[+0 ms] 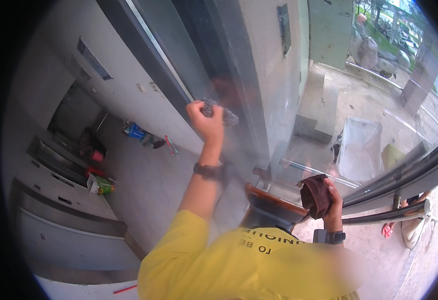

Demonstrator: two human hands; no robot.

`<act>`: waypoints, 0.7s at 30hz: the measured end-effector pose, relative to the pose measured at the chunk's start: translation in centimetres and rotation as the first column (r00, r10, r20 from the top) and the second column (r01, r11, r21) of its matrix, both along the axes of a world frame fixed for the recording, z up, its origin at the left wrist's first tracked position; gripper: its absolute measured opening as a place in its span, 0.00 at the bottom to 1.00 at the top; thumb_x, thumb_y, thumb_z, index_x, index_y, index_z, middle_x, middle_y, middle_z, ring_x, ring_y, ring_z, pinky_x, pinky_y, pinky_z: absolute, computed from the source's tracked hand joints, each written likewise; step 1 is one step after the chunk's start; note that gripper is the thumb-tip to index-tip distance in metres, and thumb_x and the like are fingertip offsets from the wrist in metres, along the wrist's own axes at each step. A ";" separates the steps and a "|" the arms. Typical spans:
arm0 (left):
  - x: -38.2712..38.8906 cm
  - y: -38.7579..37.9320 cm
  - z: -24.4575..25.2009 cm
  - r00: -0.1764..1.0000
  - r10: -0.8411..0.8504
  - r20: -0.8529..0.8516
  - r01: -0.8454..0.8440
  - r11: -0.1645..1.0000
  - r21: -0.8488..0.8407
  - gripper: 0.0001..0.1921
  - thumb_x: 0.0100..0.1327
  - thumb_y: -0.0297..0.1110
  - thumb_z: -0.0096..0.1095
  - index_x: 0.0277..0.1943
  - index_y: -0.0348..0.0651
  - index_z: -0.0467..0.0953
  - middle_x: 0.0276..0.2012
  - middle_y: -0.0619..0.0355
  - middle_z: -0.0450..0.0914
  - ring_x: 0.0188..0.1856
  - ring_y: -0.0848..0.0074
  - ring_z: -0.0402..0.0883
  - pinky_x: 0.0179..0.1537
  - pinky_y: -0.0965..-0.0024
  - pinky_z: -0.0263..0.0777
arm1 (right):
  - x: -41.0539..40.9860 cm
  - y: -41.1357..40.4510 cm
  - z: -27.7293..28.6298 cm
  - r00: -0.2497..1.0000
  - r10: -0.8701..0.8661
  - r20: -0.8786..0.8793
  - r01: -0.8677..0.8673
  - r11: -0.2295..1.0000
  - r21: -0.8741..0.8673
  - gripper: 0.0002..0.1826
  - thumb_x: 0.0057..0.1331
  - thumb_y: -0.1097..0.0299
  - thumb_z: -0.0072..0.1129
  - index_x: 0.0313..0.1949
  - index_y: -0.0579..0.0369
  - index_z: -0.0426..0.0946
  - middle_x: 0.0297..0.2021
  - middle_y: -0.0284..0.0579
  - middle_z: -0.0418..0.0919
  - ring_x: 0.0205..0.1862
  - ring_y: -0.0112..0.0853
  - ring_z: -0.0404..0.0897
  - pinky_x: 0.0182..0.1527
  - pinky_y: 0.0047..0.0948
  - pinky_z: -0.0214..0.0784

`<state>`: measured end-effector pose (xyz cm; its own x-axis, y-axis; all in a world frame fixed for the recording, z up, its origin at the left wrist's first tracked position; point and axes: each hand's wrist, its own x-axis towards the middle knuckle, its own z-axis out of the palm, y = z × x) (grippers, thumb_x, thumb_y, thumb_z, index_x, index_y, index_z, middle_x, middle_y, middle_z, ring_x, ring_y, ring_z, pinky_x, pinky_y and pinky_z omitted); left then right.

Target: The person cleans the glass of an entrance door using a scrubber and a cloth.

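My left hand is raised, its fingers closed around a grey steel wool scourer. The scourer is at a glass pane in a dark metal frame, where a blurred reflection shows beside it. My right hand is lower and to the right, gripping a folded dark brown cloth near the metal door handle. Both wrists wear dark bands. Between my arms, close to my body, is a chair with a wooden top rail.
Glass at the right shows a white plastic bin, a stone step and a parked scooter outside. Another person is partly seen beyond the handle. On the left floor are bags, a red-handled tool and a green bag; someone crouches or sits farther back.
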<state>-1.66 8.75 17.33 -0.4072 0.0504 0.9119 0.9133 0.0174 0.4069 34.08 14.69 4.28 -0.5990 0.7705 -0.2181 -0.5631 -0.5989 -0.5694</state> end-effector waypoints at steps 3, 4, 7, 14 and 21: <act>0.9 0.1 0.1 0.995 0.042 0.092 -0.043 0.999 0.005 0.15 0.45 0.21 0.60 0.36 0.38 0.65 0.38 0.52 0.67 0.41 0.61 0.71 0.42 0.65 0.67 | 0.2 -0.3 -0.1 1.000 0.005 0.004 -0.005 1.000 -0.001 0.20 0.58 0.64 0.51 0.49 0.58 0.69 0.47 0.51 0.72 0.49 0.41 0.73 0.54 0.36 0.66; 2.2 0.5 0.1 0.999 -0.021 0.033 0.020 1.000 0.007 0.15 0.44 0.21 0.60 0.36 0.37 0.65 0.38 0.51 0.67 0.41 0.61 0.70 0.43 0.64 0.66 | 0.2 -0.3 -0.3 1.000 0.002 0.007 -0.002 1.000 0.000 0.20 0.58 0.64 0.51 0.49 0.58 0.69 0.47 0.51 0.72 0.49 0.41 0.73 0.54 0.36 0.66; 6.5 1.8 -1.4 0.976 -0.159 -0.146 0.149 0.985 -0.082 0.16 0.42 0.21 0.61 0.35 0.38 0.65 0.38 0.49 0.69 0.41 0.60 0.70 0.44 0.62 0.67 | 0.2 -0.3 -0.6 0.999 0.016 0.039 -0.017 1.000 0.012 0.21 0.59 0.63 0.50 0.50 0.59 0.66 0.49 0.51 0.71 0.51 0.41 0.71 0.56 0.36 0.63; 4.7 0.9 -3.6 0.973 -0.166 -0.160 0.131 0.970 -0.205 0.15 0.43 0.23 0.61 0.37 0.38 0.66 0.40 0.49 0.69 0.42 0.60 0.71 0.44 0.62 0.68 | 0.8 -0.5 -0.2 0.999 -0.008 0.046 0.006 0.999 0.031 0.21 0.59 0.63 0.51 0.50 0.59 0.67 0.48 0.51 0.71 0.51 0.40 0.71 0.56 0.36 0.63; 5.5 1.2 -1.5 0.988 -0.154 -0.019 0.152 0.985 -0.077 0.16 0.44 0.22 0.61 0.37 0.37 0.67 0.40 0.49 0.71 0.42 0.61 0.72 0.43 0.65 0.68 | 1.7 -0.6 -0.1 0.997 -0.018 0.074 0.019 1.000 -0.019 0.21 0.58 0.63 0.51 0.50 0.58 0.67 0.49 0.51 0.71 0.52 0.41 0.71 0.56 0.37 0.63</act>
